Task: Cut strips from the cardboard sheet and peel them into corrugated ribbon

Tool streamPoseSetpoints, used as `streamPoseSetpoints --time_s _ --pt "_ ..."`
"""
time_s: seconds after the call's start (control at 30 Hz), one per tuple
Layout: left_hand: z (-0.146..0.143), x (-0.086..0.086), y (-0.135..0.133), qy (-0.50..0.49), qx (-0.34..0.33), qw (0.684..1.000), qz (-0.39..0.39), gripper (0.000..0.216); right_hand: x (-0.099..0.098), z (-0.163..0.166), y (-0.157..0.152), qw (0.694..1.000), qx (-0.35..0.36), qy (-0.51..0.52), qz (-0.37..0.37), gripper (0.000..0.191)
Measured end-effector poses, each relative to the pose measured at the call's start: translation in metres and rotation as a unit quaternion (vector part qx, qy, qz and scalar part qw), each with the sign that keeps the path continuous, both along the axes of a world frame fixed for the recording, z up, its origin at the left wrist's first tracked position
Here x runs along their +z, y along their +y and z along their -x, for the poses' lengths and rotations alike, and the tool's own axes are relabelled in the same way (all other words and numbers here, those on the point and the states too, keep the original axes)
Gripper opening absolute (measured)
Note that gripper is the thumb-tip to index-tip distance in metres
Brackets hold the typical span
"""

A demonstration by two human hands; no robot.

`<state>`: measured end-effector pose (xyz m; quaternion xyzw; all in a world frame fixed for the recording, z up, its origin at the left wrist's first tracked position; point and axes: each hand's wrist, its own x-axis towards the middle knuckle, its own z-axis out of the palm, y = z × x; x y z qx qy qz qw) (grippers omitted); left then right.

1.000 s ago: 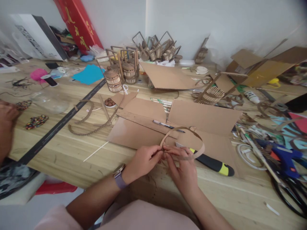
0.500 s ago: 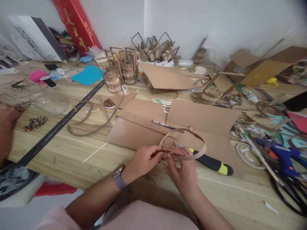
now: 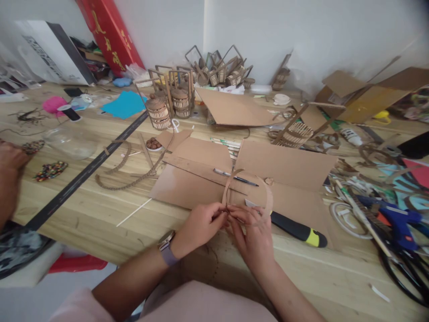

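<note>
A thin cardboard strip point(image 3: 231, 183) is bent into a loop above flat cardboard sheets point(image 3: 187, 183). My left hand point(image 3: 201, 226), with a watch on the wrist, pinches the loop's joined ends. My right hand point(image 3: 253, 237) pinches the same spot from the other side, fingers closed on the strip. A pen point(image 3: 236, 177) lies on the cardboard behind the loop. A black and yellow utility knife point(image 3: 296, 229) lies just right of my right hand.
Small cardboard lanterns point(image 3: 169, 100) and frames stand at the back. A blue glue gun point(image 3: 397, 221), scissors and scraps crowd the right side. A black ruler point(image 3: 83, 172), beads and a blue sheet point(image 3: 124, 105) lie left. Another person's hand point(image 3: 10, 172) is at the left edge.
The loop has been drawn in from a wide oval reaching right to a smaller, rounder ring standing more upright. Both hands stay pinched at its joint.
</note>
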<state>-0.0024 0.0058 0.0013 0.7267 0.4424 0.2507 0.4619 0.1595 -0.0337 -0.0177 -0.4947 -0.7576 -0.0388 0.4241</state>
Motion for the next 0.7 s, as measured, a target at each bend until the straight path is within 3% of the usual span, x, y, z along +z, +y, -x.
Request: streamPoseSetpoints --time_s 0.4,0.7 --pt "0.0016 -0.0004 -0.0012 0.012 -0.034 0.999 0.011 0.022 0.0020 -0.0021 0.0019 0.999 -0.025 0.021 0.007 0.005" --pt "0.0026 -0.0001 0.0012 0.005 -0.013 1.000 -0.004 0.026 -0.0001 0.0009 0.0002 0.998 -0.009 0.052 0.033 0.006"
